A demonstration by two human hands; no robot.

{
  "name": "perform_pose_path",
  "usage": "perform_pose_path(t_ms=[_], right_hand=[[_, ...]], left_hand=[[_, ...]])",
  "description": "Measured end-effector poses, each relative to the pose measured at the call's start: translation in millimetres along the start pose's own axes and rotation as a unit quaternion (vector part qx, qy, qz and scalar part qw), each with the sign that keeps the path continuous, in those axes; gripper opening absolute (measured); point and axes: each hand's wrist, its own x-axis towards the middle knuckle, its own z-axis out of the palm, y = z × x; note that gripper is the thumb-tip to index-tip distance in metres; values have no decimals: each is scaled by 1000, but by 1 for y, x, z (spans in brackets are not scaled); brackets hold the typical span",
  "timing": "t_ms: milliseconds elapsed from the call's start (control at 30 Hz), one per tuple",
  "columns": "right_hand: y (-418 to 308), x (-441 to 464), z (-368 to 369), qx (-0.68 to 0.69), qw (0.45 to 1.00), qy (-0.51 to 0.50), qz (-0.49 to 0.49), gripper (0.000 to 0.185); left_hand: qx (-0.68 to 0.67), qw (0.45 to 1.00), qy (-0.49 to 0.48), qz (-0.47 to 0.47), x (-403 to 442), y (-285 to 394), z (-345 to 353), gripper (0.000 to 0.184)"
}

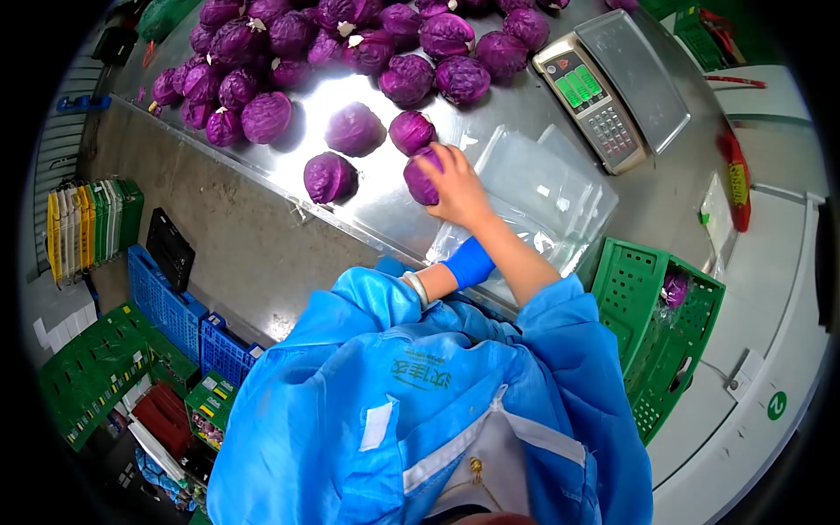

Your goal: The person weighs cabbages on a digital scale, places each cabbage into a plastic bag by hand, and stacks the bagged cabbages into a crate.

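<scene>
Step in hand, as I read it from here: grasping a single red cabbage (421, 180) near the front edge of the steel table (378, 212). Next move, I judge, calls for a secure hold, clear of the neighbouring cabbage (411, 132). My right hand (457, 185) reaches forward, palm down, fingers curled over it. My gloved left hand (471, 262) sits under the right forearm, beside clear bags (544, 188); grip there, I cannot tell.

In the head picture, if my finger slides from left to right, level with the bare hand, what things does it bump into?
Yellow, white and green stack → loose purple cabbage → held purple cabbage → right hand → clear plastic bags → red thing with yellow on it.
</scene>
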Motion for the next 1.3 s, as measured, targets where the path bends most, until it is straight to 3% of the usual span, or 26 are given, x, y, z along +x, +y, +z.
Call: perform_pose_path(t_ms=[33, 67, 100, 133, 200, 267, 400, 433, 500, 533, 633, 667, 767, 800, 867, 900, 933, 967, 1000, 1033, 1067, 1167, 1267, 1300], right_hand=[[7, -5, -1, 140, 988, 12, 58, 85], [15, -13, -2, 277, 954, 24, 113, 84], [22, -22, -5, 408, 897, 37, 165, 83], [11, -37, -31, 549, 805, 32, 223, 81], [9, -89, -45, 843, 470, 57, 254, 83], [-1, -128, -75, 905, 367, 73, 204, 92], [-7, -185, -83, 869, 416, 99, 250, 97], [-8, -189, -84, 847, 453, 131, 244, 98], [-14, -194, -86, 796, 523, 193, 234, 100], [-19, -196, -91, 793, 517, 219, 237, 96], [-23, -195, -81, 609, 683, 250, 316, 90], [-27, -193, -78, 542, 720, 255, 350, 84], [-21, -196, -52, 547, 625, 289, 476, 78], [-28, -193, -61, 617, 508, 299, 522, 71], [-29, -216, -42, 691, 444, 318, 473, 70], [-37, -222, -40, 725, 410, 327, 447, 69], [-46, -226, -38, 703, 427, 326, 466, 68], [-52, -227, -38, 557, 576, 330, 498, 68], [-59, -225, -42, 386, 700, 319, 510, 69], [-67, -222, -47, 197, 792, 292, 499, 69], [-64, -208, -55, 8, 829, 325, 454, 70], [-37, -193, -26, -55, 854, 271, 440, 42], [-24, -197, -30, 4, 878, 165, 449, 26], [-30, -198, -41, 29, 878, 208, 429, 28]], left_hand=[[-59, 995, 57, 61, -1, -27, 17, 52], [-29, 989, 94, 113, -4, -32, 20, 48], [-63, 993, 80, 67, -5, -26, 14, 47], [-97, 993, 66, 20, -4, -14, 2, 46], [-135, 989, 59, -26, -1, 0, -13, 46], [-143, 988, 56, -16, -1, -1, -25, 45], [-162, 986, 39, 10, 9, 6, -63, 44], [16, 1000, -1, 9, 13, 28, -85, 46], [142, 976, 28, 163, 14, 58, -106, 47], [63, 988, 53, 130, 8, 60, -105, 63], [28, 998, -8, 60, -6, 83, -115, 83], [62, 994, -17, 87, -7, 79, -109, 94], [139, 981, -70, 114, -13, 83, -87, 94], [178, 972, -97, 115, -14, 84, -76, 93], [232, 958, -137, 101, -18, 86, -58, 89], [208, 969, -97, 95, -20, 79, -54, 89], [184, 977, -57, 89, -23, 70, -51, 88], [159, 984, -16, 83, -26, 62, -49, 88], [146, 976, 30, 158, -26, 62, -56, 90], [130, 981, 17, 144, -29, 81, -74, 93], [131, 981, -17, 141, -28, 86, -86, 93], [140, 974, -53, 168, -36, 86, -98, 87], [160, 977, 10, 142, -43, 88, -117, 77], [113, 965, 68, 228, -44, 98, -128, 74]])
